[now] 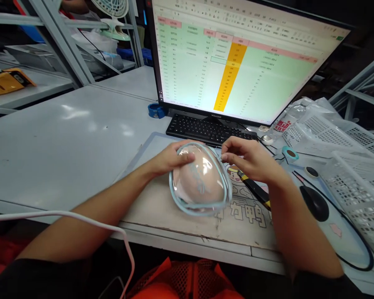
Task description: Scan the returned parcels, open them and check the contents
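Note:
A clear plastic pouch (202, 176) with light blue piping is held tilted above the desk mat. Inside it shows a rounded beige thing, and pale blue lettering runs across the front. My left hand (177, 160) grips the pouch at its upper left, thumb pressed on the front face and the other fingers hidden behind. At the pouch's upper right edge, my right hand (244, 158) is closed in a pinch of thumb and forefinger. What is between those fingertips, if anything, is too small to make out. A black-and-yellow utility knife (254, 190) lies under my right wrist.
Behind my hands stand a black keyboard (205, 128) and a monitor (205, 62) showing a spreadsheet. To the right are a mouse (314, 202), a tape roll (289, 154) and white baskets (355, 182). A blue tape roll (157, 110) sits left of the keyboard. A white cable (81, 219) crosses at lower left.

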A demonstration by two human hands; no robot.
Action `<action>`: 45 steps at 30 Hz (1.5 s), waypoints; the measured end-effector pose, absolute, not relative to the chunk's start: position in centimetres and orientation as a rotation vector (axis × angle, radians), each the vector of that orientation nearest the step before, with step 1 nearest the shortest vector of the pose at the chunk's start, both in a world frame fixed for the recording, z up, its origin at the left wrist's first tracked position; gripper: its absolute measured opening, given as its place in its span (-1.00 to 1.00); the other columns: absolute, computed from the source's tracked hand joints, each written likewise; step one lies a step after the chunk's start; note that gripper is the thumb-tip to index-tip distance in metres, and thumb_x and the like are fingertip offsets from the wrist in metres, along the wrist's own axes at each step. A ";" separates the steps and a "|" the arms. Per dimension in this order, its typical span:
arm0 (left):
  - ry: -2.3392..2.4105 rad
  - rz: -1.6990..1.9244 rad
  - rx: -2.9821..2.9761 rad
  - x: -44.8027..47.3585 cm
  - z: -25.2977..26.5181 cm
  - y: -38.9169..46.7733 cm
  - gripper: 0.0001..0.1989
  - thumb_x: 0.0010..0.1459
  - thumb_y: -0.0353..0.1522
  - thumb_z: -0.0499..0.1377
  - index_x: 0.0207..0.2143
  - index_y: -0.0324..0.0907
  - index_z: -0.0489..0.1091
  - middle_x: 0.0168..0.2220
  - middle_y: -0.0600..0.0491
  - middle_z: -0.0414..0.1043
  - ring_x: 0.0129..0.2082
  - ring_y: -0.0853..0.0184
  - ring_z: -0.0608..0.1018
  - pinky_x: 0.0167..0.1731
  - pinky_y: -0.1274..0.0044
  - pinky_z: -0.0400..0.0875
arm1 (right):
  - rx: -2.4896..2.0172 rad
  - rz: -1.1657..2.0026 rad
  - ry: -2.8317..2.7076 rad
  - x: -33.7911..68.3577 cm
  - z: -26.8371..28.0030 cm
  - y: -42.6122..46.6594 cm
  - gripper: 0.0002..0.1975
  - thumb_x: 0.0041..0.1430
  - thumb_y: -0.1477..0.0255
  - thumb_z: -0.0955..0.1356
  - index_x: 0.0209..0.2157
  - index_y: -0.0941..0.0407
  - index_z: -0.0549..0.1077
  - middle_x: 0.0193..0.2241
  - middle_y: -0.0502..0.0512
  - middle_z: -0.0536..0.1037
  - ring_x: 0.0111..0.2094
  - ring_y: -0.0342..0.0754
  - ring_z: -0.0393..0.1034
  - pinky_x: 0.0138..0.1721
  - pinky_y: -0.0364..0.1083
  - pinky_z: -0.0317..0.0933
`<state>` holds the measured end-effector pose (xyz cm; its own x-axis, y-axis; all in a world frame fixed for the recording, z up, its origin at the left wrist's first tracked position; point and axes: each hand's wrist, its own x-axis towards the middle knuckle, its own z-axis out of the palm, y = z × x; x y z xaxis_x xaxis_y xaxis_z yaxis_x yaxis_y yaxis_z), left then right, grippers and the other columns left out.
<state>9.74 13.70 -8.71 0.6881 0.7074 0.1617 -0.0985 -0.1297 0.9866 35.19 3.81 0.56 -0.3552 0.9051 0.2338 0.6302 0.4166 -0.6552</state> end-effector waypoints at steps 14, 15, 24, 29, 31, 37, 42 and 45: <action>0.772 0.761 1.602 9.5 -8.5 14.7 -0.31 0.09 0.08 0.37 0.08 -0.22 0.48 0.03 -0.15 0.57 -0.01 0.02 0.59 -0.01 0.28 0.51 | -1.458 1.092 -1.559 34.5 -5.2 3.6 -0.76 0.22 0.23 0.45 -0.25 0.09 0.43 -0.59 -0.08 0.47 -0.59 -0.15 0.33 -0.58 -0.16 0.19; 0.835 0.745 1.654 9.6 -8.8 14.8 -0.32 0.10 0.08 0.36 0.09 -0.21 0.48 0.04 -0.14 0.56 0.02 0.00 0.58 0.03 0.25 0.49 | -1.448 1.248 -1.491 34.5 -6.1 2.8 -0.73 0.20 0.22 0.47 -0.22 0.09 0.43 -0.60 -0.09 0.48 -0.61 -0.14 0.34 -0.60 -0.16 0.22; 0.894 0.431 2.467 10.2 -8.1 11.1 -0.31 0.26 0.04 0.21 0.32 -0.09 0.34 0.42 -0.14 0.24 0.45 -0.14 0.17 0.39 0.00 0.08 | -1.228 1.481 -1.187 35.0 -11.7 0.1 -0.63 0.11 0.26 0.54 -0.09 0.07 0.50 -0.37 0.01 0.60 -0.43 -0.09 0.46 -0.47 -0.11 0.35; 0.666 -0.153 2.558 9.7 -6.6 8.9 0.44 -0.24 0.19 0.48 0.55 0.11 -0.22 0.57 -0.13 -0.57 0.51 -0.33 -0.44 0.34 -0.29 -0.30 | -1.386 1.112 -1.557 35.0 -12.6 -0.7 -0.60 0.18 0.24 0.53 0.02 0.02 0.50 -0.07 0.11 0.61 -0.20 -0.01 0.49 -0.23 -0.03 0.37; 0.664 -0.187 2.577 10.0 -6.7 8.0 0.53 -0.26 0.19 0.47 0.56 0.10 -0.39 0.55 -0.14 -0.66 0.49 -0.34 -0.48 0.30 -0.34 -0.34 | -1.432 0.989 -1.693 34.7 -12.5 -0.9 -0.49 0.15 0.22 0.55 0.10 0.03 0.49 -0.02 0.14 0.62 -0.16 0.03 0.50 -0.16 0.01 0.36; 0.675 -0.068 2.628 10.9 -7.2 6.6 0.40 -0.09 0.09 0.43 0.55 0.09 -0.42 0.58 -0.13 -0.37 0.53 -0.31 -0.28 0.30 -0.37 -0.22 | -1.548 0.764 -1.939 33.6 -10.9 -0.3 -0.37 0.12 0.13 0.55 0.16 0.07 0.46 0.07 0.22 0.60 0.00 0.20 0.50 0.00 0.11 0.29; 0.684 0.029 2.648 10.9 -7.1 6.9 0.31 -0.08 0.08 0.42 0.56 0.10 -0.26 0.56 -0.11 -0.18 0.52 -0.31 -0.11 0.34 -0.31 -0.17 | -1.472 0.751 -1.843 33.7 -10.6 0.1 -0.68 0.21 0.25 0.49 -0.06 0.09 0.56 -0.10 0.15 0.62 -0.12 0.09 0.48 -0.05 0.05 0.27; 0.714 0.026 2.638 11.0 -7.0 6.8 0.27 -0.06 0.08 0.40 0.55 0.10 -0.21 0.57 -0.10 -0.20 0.52 -0.28 -0.10 0.33 -0.30 -0.13 | -1.456 0.701 -1.763 33.6 -10.6 -0.3 -0.84 0.22 0.30 0.45 -0.23 0.09 0.56 -0.26 0.09 0.59 -0.23 0.03 0.41 -0.14 0.01 0.24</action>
